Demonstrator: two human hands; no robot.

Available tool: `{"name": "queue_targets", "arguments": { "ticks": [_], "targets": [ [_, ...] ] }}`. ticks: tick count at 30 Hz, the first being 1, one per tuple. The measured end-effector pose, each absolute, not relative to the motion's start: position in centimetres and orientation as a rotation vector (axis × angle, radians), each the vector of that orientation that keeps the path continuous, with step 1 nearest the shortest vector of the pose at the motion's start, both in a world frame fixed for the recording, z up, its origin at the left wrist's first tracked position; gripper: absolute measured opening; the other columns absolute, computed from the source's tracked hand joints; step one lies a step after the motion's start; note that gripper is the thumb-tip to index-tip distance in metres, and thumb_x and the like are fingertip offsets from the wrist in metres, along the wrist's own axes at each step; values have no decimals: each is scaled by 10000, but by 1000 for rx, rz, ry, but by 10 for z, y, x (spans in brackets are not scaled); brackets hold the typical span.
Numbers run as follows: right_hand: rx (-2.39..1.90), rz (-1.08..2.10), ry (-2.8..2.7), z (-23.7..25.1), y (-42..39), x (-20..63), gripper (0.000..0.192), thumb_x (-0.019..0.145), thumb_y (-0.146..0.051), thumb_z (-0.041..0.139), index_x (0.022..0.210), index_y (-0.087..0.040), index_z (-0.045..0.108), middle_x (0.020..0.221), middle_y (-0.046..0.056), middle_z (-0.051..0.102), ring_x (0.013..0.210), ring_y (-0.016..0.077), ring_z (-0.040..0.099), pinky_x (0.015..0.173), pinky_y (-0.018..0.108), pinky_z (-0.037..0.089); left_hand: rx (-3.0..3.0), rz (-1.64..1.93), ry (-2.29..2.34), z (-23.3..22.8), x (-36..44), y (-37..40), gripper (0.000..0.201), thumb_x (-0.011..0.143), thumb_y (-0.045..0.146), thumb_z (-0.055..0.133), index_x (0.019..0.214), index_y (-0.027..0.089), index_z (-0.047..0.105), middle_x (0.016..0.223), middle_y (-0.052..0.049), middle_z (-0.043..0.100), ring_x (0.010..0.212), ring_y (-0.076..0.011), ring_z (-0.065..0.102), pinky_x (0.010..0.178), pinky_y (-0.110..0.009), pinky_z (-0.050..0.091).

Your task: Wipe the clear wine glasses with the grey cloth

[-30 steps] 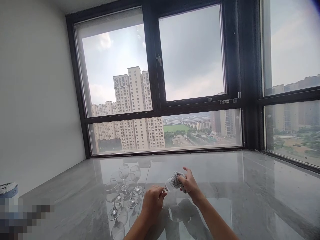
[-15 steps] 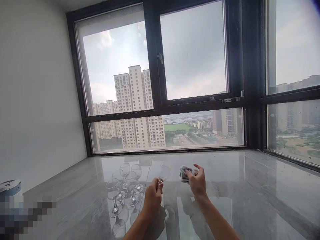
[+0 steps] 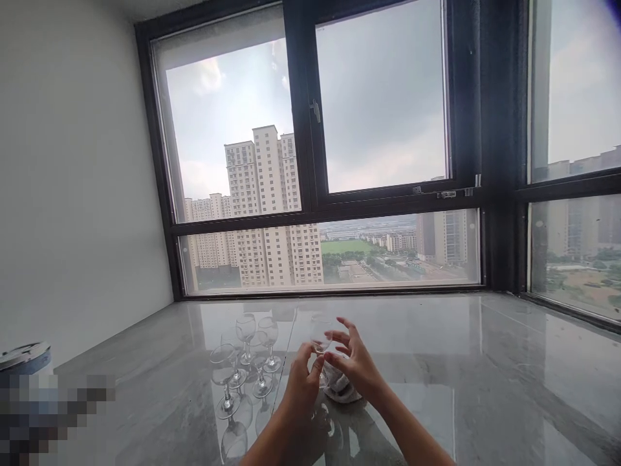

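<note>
— Down on the glossy tiles (image 3: 417, 401) now: the cloth (image 3: 343, 391), out of the right hand (image 3: 356, 364) that held it half a second ago! Partly hidden under that same hand.

— And the hand?

— Come across to the stemmed glass (image 3: 319, 332), thumb and fingers spread apart by the bowl. Touching? From my end I can't tell; clear glass nearly melts into the reflections.

— Left hand (image 3: 301, 375)?

— Fingers clamped on that glass, just below its bowl. I lose the foot behind the hands, so standing or lifted, I can't say.

— Placed where?

— Between both hands, right of the standing glasses (image 3: 222, 366). Those overlap; I struggle with the rear ones.

— Far left?

— Tub (image 3: 29, 357), cut off by my view's edge, blocky pixels covering its lower part.
</note>
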State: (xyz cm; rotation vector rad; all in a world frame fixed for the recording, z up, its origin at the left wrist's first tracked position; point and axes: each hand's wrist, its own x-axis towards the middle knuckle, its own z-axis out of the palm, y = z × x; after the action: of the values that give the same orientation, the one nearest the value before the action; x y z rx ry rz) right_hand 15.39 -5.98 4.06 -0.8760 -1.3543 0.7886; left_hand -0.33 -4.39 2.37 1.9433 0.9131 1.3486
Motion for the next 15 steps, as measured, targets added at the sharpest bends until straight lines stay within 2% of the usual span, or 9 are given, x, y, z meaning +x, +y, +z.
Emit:
{"name": "queue_targets", "arguments": {
  "ticks": [4,7,10,12,14,15],
  "targets": [
    [-776,850,-1237,41,-62,144,818,679,-456,829,1343,-270,389,1062,67,691,943,246,702,838,406,547,2089,1253,864,25,-1,-50,205,911,294,490,1031,224,641,1158,-100,672,1086,-232,610,987,-377,472],
    [-742,838,-1153,41,-62,142,819,703,-449,827,1353,-255,368,1020,57,697,987,249,686,810,386,562,2126,1224,837,20,-2,-46,262,887,333,546,1120,231,614,1184,-99,657,1119,-260,598,1010,-434,461],
    [-713,792,-986,47,-60,153,826,724,-465,817,1366,-250,345,1038,58,707,999,242,679,795,368,570,2124,1166,811,9,-6,-39,583,780,412,704,1307,246,518,1291,-117,611,1216,-315,551,1059,-515,415],
    [-718,738,-821,52,-59,168,837,719,-495,812,1366,-254,338,1052,53,708,990,239,679,770,358,578,2068,1080,797,2,-8,-35,840,718,416,762,1451,265,380,1348,-132,582,1245,-333,541,1064,-549,403],
    [-734,675,-652,55,-55,185,848,723,-528,791,1368,-248,316,1044,47,704,1017,245,671,764,365,587,2017,998,791,-1,-9,-34,973,702,385,764,1526,272,259,1352,-136,584,1230,-327,560,1064,-565,397],
    [-764,627,-597,55,-53,193,866,721,-536,784,1373,-242,297,1039,47,700,1018,245,669,772,373,588,2011,970,794,-1,-9,-35,977,702,362,755,1534,267,251,1337,-134,598,1217,-321,571,1071,-566,391]
  ]
}}
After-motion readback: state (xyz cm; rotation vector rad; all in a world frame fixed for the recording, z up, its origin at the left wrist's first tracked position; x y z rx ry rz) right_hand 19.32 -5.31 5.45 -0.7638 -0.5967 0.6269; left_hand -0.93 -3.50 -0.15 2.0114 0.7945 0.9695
